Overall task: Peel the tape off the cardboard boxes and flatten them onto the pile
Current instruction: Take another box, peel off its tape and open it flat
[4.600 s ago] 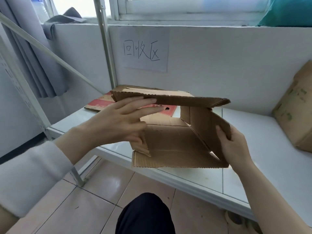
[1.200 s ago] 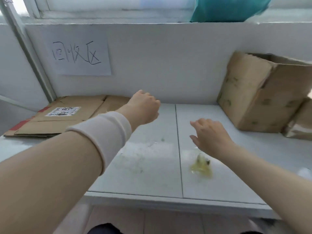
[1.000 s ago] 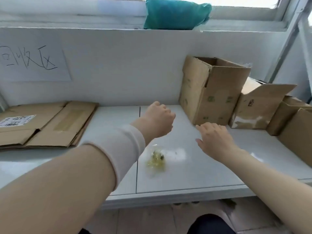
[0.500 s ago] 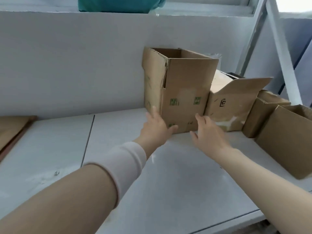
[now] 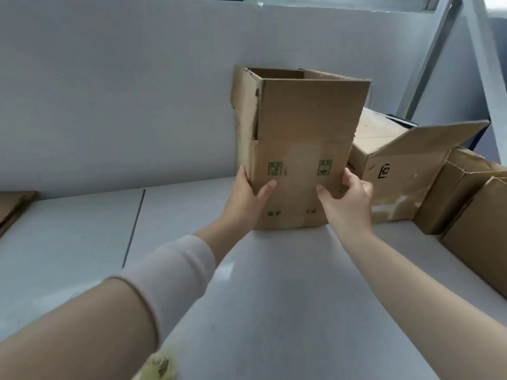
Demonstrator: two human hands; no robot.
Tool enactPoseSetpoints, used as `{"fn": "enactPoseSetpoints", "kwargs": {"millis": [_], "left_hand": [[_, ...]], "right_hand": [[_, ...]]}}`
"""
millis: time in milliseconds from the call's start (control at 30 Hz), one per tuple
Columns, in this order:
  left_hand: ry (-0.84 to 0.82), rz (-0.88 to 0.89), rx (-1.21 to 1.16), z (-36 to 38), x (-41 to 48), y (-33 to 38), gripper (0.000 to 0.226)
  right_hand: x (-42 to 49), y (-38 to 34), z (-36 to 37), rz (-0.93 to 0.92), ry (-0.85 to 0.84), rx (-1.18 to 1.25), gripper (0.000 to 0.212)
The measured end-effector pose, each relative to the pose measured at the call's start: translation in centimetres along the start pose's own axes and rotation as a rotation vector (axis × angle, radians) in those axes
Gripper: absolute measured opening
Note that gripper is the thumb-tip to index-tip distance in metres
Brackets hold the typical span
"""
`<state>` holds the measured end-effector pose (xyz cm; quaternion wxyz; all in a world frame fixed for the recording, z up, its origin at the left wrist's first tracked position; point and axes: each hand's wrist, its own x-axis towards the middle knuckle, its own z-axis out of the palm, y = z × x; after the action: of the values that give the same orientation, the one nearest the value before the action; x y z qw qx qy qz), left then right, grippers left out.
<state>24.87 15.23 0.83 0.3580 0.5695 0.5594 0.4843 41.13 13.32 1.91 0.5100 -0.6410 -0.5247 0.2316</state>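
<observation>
Gripping a tall cardboard box (image 5: 299,138) from both sides, the left hand (image 5: 245,198) wraps its lower left corner, thumb on the front face, while the right hand (image 5: 347,200) clasps the lower right edge. Both hands are partly open, curved around the box rather than clenched. It stands upright on a smooth white table (image 5: 260,297), against a white wall (image 5: 115,91), its top flaps raised and open. The brown cardboard looks worn, with small green printed symbols on the front. More open boxes (image 5: 406,171) crowd just beside it on the right.
</observation>
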Motion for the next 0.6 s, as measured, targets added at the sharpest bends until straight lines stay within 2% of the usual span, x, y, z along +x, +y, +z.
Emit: {"fn": "enactPoseSetpoints", "kwargs": {"millis": [33, 100, 233, 300, 500, 600], "left_hand": [[0.017, 0.004, -0.015, -1.2, -0.5, 0.4, 0.054], [0.038, 0.025, 0.0, -4.0, -1.7, 1.6, 0.042], [0.1, 0.121, 0.064, -9.6, -5.6, 5.4, 0.055], [0.119, 0.155, 0.09, -12.0, -8.1, 7.4, 0.059], [0.215, 0.2, 0.059, -17.8, -17.3, 11.0, 0.055], [0.266, 0.146, -0.02, -20.8, -21.4, 11.8, 0.048]], "right_hand": [[-0.5, -0.2, -0.1, -0.045, -0.004, 0.028, 0.054], [-1.7, -0.9, -0.3, -0.122, -0.054, 0.066, 0.049], [-5.4, -4.6, -0.9, -0.155, -0.306, 0.313, 0.067], [-7.3, -6.8, -1.3, -0.178, -0.347, 0.402, 0.073], [-13.5, -13.3, -2.8, -0.231, -0.39, 0.52, 0.063], [-16.5, -16.2, -3.1, -0.252, -0.476, 0.498, 0.061]]}}
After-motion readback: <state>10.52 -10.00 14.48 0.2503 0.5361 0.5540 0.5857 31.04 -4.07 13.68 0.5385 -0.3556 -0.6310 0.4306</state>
